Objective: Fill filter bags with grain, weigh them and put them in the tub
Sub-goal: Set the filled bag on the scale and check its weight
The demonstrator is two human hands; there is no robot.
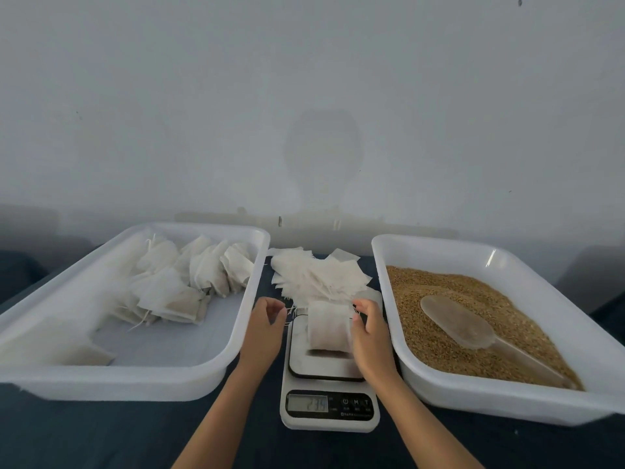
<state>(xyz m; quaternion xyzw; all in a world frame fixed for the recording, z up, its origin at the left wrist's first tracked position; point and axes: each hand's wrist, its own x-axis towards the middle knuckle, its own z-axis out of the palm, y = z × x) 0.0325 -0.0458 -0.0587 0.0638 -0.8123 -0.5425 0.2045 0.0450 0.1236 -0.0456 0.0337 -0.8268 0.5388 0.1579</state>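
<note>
While a pale wall (pixel 304 96) backs the dark table (pixel 101 434), a filled white filter bag (pixel 328 328) stands on the scale (pixel 329 406); left hand (pixel 267 324) and right hand (pixel 370 328) pinch its drawstrings, between tub (pixel 40 377) and grain tray (pixel 507 397).

We cannot read the blurred digits on the small white kitchen scale (pixel 329 409); the translucent plastic scoop's (pixel 473 330) handle end sinks into grain.
</note>
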